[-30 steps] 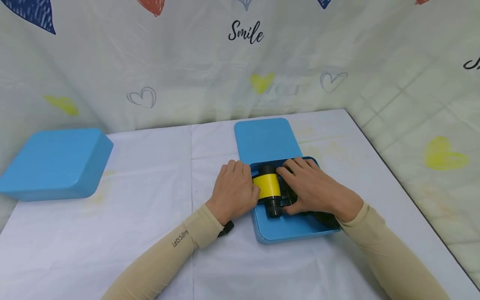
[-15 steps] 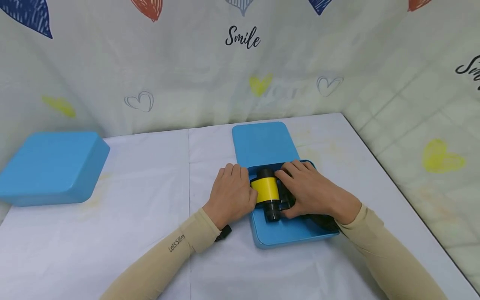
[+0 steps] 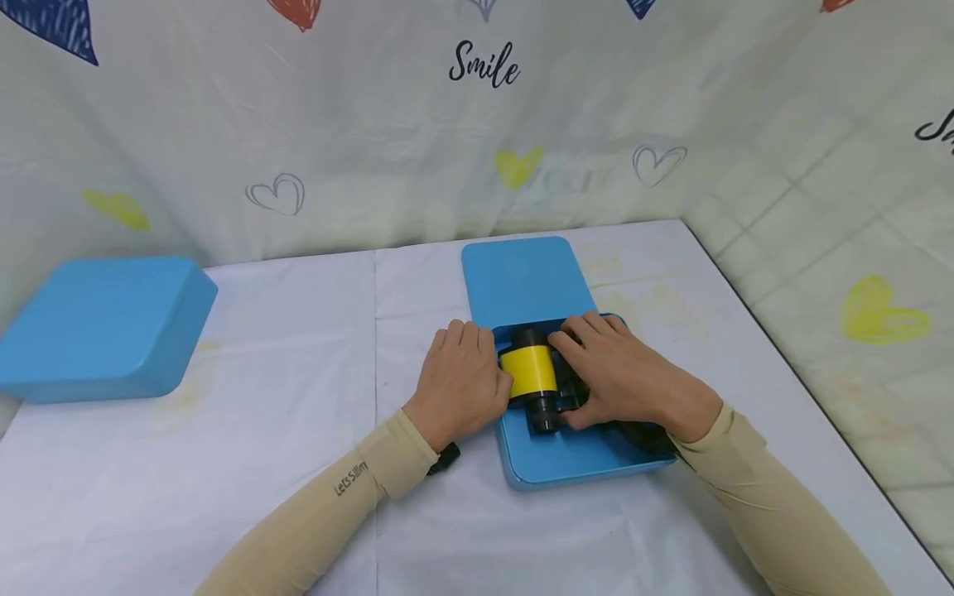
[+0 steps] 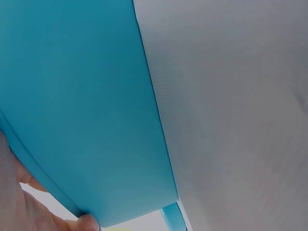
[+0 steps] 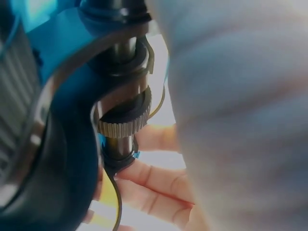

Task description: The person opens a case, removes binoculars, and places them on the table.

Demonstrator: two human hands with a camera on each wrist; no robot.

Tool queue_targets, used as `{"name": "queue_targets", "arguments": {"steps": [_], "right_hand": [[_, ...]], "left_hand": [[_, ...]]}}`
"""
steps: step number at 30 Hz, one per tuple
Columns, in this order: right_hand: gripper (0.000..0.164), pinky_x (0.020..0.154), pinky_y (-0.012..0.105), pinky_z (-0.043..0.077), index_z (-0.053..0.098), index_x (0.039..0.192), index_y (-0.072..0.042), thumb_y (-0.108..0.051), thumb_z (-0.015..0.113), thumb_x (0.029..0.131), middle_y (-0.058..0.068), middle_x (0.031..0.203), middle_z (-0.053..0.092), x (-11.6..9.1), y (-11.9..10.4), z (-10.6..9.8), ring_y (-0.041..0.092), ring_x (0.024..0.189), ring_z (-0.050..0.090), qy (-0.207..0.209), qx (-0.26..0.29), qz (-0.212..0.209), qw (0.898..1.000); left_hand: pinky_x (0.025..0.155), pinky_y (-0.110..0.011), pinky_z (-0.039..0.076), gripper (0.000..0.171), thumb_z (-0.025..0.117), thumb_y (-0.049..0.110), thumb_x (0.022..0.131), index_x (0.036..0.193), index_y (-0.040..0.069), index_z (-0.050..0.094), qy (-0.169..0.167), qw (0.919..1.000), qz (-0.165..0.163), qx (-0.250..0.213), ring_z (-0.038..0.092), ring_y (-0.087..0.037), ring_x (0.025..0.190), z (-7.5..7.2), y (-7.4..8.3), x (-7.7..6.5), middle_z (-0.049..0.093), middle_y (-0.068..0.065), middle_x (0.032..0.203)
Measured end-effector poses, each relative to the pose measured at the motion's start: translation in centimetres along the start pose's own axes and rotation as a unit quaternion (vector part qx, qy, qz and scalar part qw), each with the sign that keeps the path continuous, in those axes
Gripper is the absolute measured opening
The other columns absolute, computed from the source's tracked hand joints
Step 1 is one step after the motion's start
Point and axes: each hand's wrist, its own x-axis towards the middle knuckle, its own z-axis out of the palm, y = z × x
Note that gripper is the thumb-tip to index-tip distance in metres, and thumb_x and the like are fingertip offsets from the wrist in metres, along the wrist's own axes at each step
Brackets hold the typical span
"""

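Observation:
Black binoculars with a yellow band lie inside a blue box right of the table's middle. My right hand reaches over the box and holds the binoculars, fingers on the far side and thumb nearer me. In the right wrist view, fingertips touch the ridged focus wheel's shaft end. My left hand grips the box's left rim, knuckles up; the left wrist view shows its fingers at the edge of the blue wall. The right part of the binoculars is hidden under my right hand.
A flat blue lid lies against the box's far side. Another blue box sits at the table's left end. A small black object shows beside my left wrist. White cloth covers the table, with a printed curtain behind.

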Motion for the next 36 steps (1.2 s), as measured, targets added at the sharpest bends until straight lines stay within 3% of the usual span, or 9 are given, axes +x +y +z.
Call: {"name": "queue_targets", "arguments": {"steps": [14,36], "right_hand": [[0.088,0.093,0.048,0.044,0.059,0.130,-0.007,-0.058,0.088,0.064,0.012,0.117,0.059,-0.1,0.1,-0.4,0.028,0.103,0.049,0.014,-0.001,0.003,1.000],[0.091,0.094,0.050,0.045,0.058,0.131,-0.005,-0.057,0.089,0.063,0.014,0.118,0.058,-0.5,0.3,-1.4,0.029,0.104,0.049,0.049,-0.010,-0.006,0.999]], "left_hand": [[0.065,-0.029,0.023,0.023,0.057,0.024,0.093,0.078,0.009,0.048,0.010,0.9999,0.004,0.002,0.034,-0.020,0.069,0.0,0.0,0.1,0.036,-0.003,0.070],[0.066,-0.029,0.021,0.024,0.052,0.025,0.095,0.078,0.008,0.046,-0.004,0.9999,0.004,0.010,0.034,-0.021,0.070,0.0,0.0,0.0,0.032,-0.004,0.072]]}}
